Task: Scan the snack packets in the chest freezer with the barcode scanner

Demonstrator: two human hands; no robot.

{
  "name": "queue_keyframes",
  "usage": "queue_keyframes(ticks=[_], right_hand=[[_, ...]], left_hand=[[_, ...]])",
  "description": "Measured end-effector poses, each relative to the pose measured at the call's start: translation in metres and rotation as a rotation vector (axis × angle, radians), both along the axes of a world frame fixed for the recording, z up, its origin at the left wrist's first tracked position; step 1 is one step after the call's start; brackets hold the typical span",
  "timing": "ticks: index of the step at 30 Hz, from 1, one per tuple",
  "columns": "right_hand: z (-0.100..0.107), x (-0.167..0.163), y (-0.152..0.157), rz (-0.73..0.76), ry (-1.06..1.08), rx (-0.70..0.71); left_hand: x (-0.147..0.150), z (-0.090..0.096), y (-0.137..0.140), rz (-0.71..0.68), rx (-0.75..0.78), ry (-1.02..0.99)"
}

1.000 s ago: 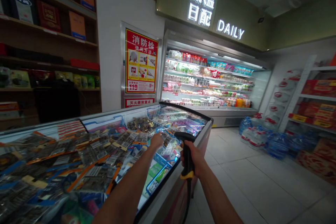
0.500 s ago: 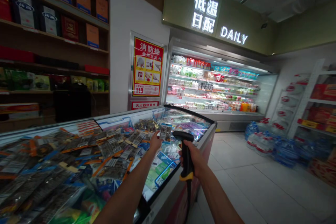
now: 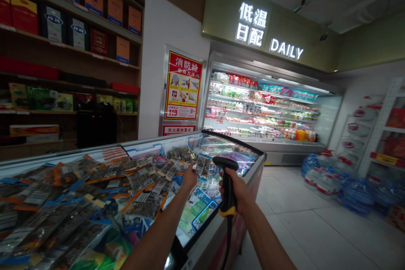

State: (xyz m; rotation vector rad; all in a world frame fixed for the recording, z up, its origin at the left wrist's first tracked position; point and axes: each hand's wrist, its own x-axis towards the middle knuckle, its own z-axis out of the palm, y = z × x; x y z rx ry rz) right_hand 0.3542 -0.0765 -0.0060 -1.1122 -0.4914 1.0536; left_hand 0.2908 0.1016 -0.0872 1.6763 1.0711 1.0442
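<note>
My right hand [image 3: 236, 190] is wrapped round the grip of a black and yellow barcode scanner [image 3: 228, 194], whose cable hangs down below it. The scanner's head is level with a small printed packet [image 3: 203, 166] a little to its left. My left hand [image 3: 190, 176] pinches that packet by its left edge and holds it up over the freezer's glass top. Under and left of my left arm, many flat packets [image 3: 142, 175] with orange and blue edges lie heaped on the chest freezer [image 3: 257, 164].
A lit open fridge [image 3: 262, 109] with dairy goods stands behind the freezer. Shelves of boxes [image 3: 91, 42] line the left wall. Large water bottles [image 3: 357, 192] stand on the tiled floor [image 3: 294, 219] to the right. A red and yellow fire-hydrant poster [image 3: 182, 86] hangs on the wall.
The whole scene has shifted slightly right and down in view. Both hands keep their holds, and the packet now shows more squarely beside the scanner's head.
</note>
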Motion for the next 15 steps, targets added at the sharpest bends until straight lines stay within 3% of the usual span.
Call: queue_keyframes(ticks=[9, 15], right_hand=[[0.002, -0.005, 0.0, 0.017, -0.018, 0.008], [-0.002, 0.001, -0.004, -0.022, 0.007, -0.028]], left_hand=[[-0.01, 0.004, -0.003, 0.041, 0.062, 0.1], [-0.032, 0.016, 0.003, 0.157, 0.122, 0.222]])
